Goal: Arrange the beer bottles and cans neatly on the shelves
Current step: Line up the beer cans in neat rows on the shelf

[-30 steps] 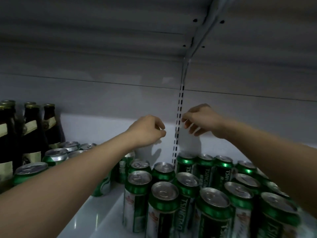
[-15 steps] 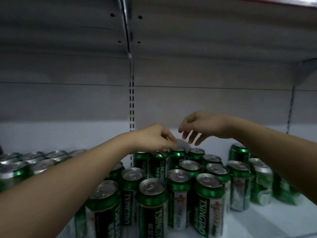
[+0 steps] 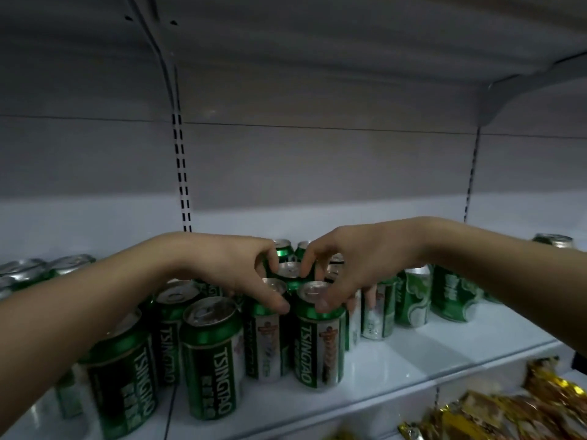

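Several green Tsingtao beer cans stand packed on a white shelf [image 3: 397,373]. My left hand [image 3: 241,274] grips the top of one green can [image 3: 265,338] in the middle of the group, thumb on its front rim. Beside it, my right hand [image 3: 352,268] grips the top of the neighbouring can [image 3: 319,341], thumb on the rim and fingers down behind it. The two held cans stand upright, side by side, nearly touching. Another can [image 3: 212,357] stands in front at the left.
More green cans [image 3: 451,293] stand loosely at the right, with one far can [image 3: 554,241] at the back right. Silver can tops [image 3: 38,269] line the left. The upper shelf hangs close overhead. Gold-wrapped packets [image 3: 508,411] lie on the lower shelf at bottom right.
Both hands have dropped from hovering over the cans onto two can tops and closed round them. The view has shifted lower and right, so the brown bottles are out of sight.
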`<state>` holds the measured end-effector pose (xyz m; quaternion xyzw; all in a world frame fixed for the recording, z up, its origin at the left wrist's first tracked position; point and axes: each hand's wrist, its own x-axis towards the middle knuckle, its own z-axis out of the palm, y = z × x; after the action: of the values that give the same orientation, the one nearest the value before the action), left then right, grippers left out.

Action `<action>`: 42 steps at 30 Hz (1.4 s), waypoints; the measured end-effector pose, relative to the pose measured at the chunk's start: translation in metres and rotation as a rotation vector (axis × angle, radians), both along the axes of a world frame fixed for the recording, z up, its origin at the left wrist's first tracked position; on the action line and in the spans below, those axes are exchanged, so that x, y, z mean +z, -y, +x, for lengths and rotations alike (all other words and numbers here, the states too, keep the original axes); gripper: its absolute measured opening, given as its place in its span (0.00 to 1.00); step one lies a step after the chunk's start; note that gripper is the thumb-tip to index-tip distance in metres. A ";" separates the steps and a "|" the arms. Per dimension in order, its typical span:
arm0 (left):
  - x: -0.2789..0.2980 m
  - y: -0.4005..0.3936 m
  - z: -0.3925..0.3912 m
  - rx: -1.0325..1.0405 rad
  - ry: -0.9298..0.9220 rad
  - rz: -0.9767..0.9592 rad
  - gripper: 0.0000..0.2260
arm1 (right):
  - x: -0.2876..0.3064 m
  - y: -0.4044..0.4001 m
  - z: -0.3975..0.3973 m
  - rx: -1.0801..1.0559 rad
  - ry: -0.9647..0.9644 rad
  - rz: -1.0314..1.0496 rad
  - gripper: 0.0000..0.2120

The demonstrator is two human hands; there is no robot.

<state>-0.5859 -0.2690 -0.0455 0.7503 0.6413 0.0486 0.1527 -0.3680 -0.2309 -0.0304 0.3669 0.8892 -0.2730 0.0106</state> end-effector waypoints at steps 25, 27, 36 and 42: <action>0.002 -0.043 0.048 -0.188 0.450 0.359 0.11 | -0.011 -0.041 0.043 -0.388 -0.491 0.368 0.07; -0.001 -0.058 0.073 -0.203 0.456 0.337 0.12 | -0.018 -0.048 0.065 -0.504 -0.482 0.400 0.05; -0.021 -0.109 0.158 -0.205 0.298 0.178 0.24 | -0.106 -0.043 0.112 -0.667 -0.315 0.797 0.12; -0.036 -0.127 0.177 -0.211 0.248 0.150 0.14 | -0.141 -0.047 0.112 -0.667 -0.388 0.727 0.15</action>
<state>-0.4087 -0.1420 -0.0813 0.8110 0.5299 0.1720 0.1786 -0.2558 -0.1844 -0.1719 0.5524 0.7472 0.0014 -0.3694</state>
